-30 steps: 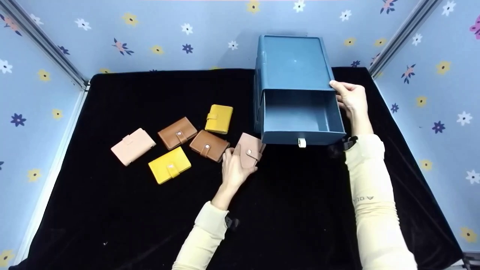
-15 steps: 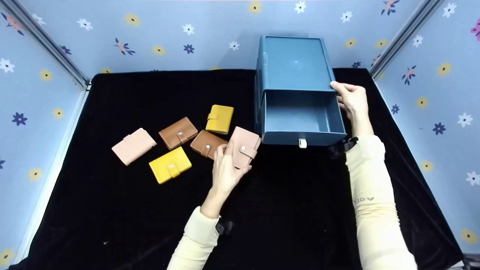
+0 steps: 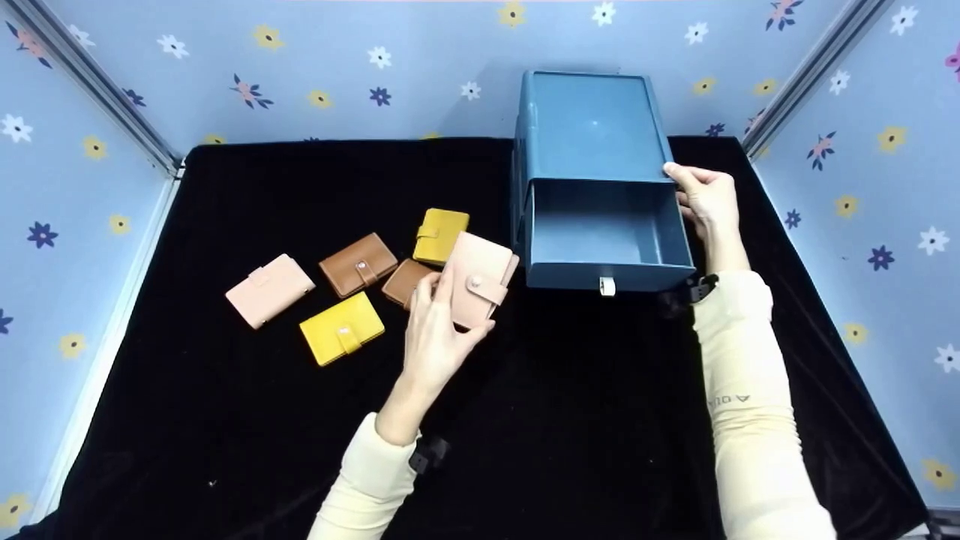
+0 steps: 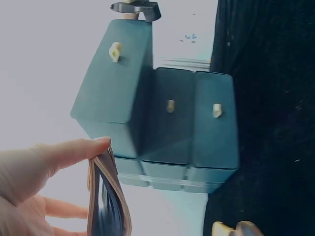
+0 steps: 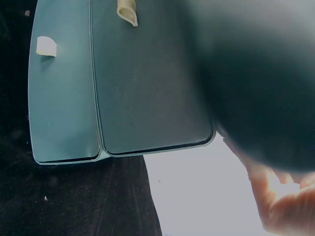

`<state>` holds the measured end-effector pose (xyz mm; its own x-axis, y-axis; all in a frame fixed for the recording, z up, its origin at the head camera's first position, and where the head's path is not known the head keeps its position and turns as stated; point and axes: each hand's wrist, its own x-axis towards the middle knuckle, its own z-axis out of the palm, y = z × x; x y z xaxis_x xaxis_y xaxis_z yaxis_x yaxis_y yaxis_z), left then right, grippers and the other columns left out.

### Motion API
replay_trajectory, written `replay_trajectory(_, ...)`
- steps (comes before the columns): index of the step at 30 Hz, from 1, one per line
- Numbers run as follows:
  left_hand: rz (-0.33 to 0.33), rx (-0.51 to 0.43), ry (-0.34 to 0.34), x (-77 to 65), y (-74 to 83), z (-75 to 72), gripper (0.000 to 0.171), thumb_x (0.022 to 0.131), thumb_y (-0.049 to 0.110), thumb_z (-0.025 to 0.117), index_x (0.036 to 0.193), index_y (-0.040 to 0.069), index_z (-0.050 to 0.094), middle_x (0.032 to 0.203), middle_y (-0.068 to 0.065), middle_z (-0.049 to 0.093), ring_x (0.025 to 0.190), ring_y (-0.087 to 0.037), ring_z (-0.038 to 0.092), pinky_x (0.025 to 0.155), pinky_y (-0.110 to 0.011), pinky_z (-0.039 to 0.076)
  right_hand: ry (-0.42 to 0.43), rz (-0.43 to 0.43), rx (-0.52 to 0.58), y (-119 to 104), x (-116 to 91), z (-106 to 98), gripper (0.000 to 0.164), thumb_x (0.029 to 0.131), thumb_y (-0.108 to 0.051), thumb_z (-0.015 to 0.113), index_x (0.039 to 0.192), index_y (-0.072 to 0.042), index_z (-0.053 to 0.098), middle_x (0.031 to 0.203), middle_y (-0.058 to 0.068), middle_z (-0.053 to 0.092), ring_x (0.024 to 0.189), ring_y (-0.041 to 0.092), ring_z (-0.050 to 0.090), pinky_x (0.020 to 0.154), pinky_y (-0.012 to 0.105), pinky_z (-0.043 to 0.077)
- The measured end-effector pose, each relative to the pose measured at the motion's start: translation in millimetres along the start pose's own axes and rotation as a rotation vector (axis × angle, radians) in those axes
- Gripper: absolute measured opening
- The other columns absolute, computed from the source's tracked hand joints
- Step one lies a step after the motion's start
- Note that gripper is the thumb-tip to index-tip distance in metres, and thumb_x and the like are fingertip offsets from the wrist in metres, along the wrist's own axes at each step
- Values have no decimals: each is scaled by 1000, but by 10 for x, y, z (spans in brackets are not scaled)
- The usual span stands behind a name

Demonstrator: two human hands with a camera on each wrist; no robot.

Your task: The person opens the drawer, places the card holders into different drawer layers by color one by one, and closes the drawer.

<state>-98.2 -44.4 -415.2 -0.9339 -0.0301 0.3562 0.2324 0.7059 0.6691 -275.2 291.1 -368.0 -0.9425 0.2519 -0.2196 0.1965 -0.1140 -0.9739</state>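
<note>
A pink snap-strap card holder is gripped between the thumb and fingers of my left hand, raised above the black cloth. In the left wrist view the card holder is seen edge-on, its inner sleeves showing. My right hand holds the right side of the blue drawer cabinet, thumb on its top front corner. The cabinet's top drawer is pulled out, with nothing visible inside. Part of my right hand shows beside the cabinet in the right wrist view.
Left of the cabinet lie another pink card holder, two brown ones and two yellow ones. The held card holder and hand partly cover one brown holder. Two lower drawers are closed. Flowered walls enclose the cloth-covered table.
My left hand has lifted the pink card holder off the cloth beside the cabinet and moved it up and leftward. The right hand keeps its place on the cabinet.
</note>
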Motion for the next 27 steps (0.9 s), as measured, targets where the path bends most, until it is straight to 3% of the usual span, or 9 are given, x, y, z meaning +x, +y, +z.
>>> replay_trajectory(7, 64, 28, 10, 116, 186, -176, 87, 63, 25, 80, 133, -1, 36, 119, -18, 43, 105, -28, 43, 84, -38, 41, 5, 2, 6, -4, -2, -6, 25, 64, -20, 79, 82, -6, 68, 70, 6, 65, 64, 17, 65, 54, 25, 51)
replay_trajectory(14, 143, 44, -5, 276, 377, -253, 87, 64, 26, 79, 134, 1, 35, 119, -19, 42, 105, -29, 43, 82, -39, 42, -3, 6, 10, -3, -1, -6, 26, 64, -20, 80, 83, -6, 68, 70, 5, 65, 64, 16, 64, 54, 25, 51)
replay_trajectory(19, 200, 49, -50, 401, 521, -254, 85, 67, 28, 77, 134, -1, 33, 118, -19, 41, 107, -29, 41, 86, -37, 40, -6, 7, 11, -4, 1, -4, 24, 64, -19, 79, 82, -6, 68, 71, 4, 65, 65, 16, 64, 55, 26, 51)
replay_trajectory(27, 186, 34, -163, 624, 750, -182, 83, 70, 33, 73, 135, 3, 33, 121, -16, 39, 107, -26, 40, 81, -35, 42, -3, 10, 9, -10, -8, -1, 25, 64, -19, 79, 82, -6, 67, 69, 5, 65, 63, 16, 64, 53, 25, 51)
